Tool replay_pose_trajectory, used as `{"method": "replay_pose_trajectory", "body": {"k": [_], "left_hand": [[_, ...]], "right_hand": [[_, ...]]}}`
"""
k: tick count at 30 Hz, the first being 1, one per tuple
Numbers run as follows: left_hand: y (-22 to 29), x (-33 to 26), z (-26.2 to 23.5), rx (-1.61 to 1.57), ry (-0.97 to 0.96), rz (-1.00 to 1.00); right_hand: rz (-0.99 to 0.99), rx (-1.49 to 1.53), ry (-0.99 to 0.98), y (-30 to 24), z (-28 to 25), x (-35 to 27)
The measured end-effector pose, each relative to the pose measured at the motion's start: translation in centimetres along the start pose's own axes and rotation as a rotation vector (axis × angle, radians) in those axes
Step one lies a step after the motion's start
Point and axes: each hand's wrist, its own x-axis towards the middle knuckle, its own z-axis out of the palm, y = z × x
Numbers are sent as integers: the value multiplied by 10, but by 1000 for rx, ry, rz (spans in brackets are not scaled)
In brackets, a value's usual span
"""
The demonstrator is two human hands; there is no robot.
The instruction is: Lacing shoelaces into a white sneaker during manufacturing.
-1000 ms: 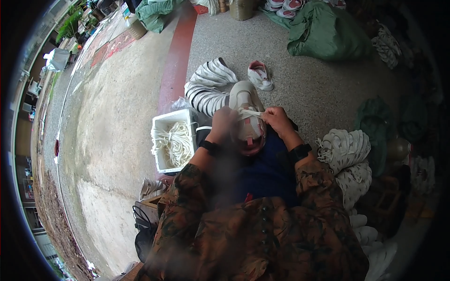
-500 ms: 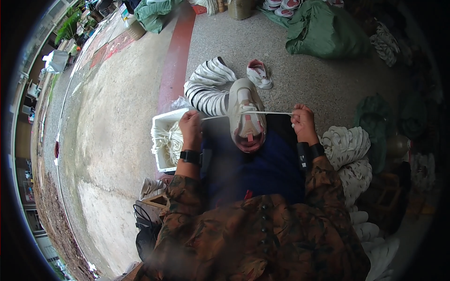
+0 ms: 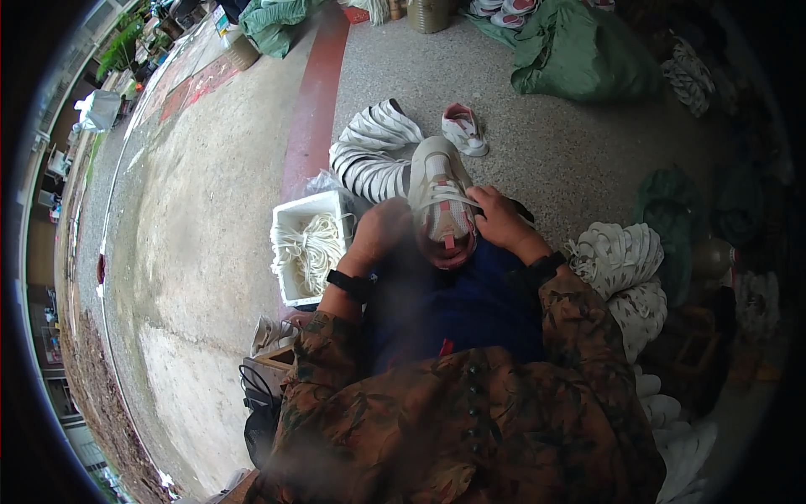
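Plainly, the shoe (image 3: 445, 220): pale with pink touches, over the person's lap between the two hands, toe pointing away, pink-lined opening toward the body.
Lace (image 3: 445, 196): whitish, lying across the front of the shoe and running toward the right hand.
Right hand (image 3: 501, 220): fingers bent in at the shoe's right side, tips right by the lace; from where I stand I can't tell whether they pinch it.
Left hand (image 3: 384, 231): close in at the shoe's left side, blurred; I can't make out whether it is open or closed on anything.
Lap cloth (image 3: 462, 311): dark blue, spread below the shoe.
Sleeves (image 3: 583, 315): brown camouflage, with a black band (image 3: 348, 286) at the left wrist and another black band (image 3: 541, 269) at the right.
Foam box (image 3: 285, 291): white, near the left hand, holding a heap of loose pale laces (image 3: 317, 252).
Single shoe (image 3: 464, 130): white and pink, on the floor (image 3: 403, 63) just beyond the toe.
Curved row (image 3: 374, 155): white pieces packed together, to the left of that shoe.
Right-hand stack (image 3: 621, 256): white bundled pieces beside the person's right arm.
Sack (image 3: 579, 59): green, slumped on the floor farther off.
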Motion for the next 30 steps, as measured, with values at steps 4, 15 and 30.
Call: {"method": "replay_pose_trajectory", "body": {"k": [4,15,30], "left_hand": [[8,6,12,328,-88,270],[-87,-63,-90,-157,-12,-327],[9,35,21,-37,-113,-67]], "right_hand": [[-80,-142,17,3,11,3],[159,-34,185,89,-60,-62],[-198,-214,316,7,-146,8]]}}
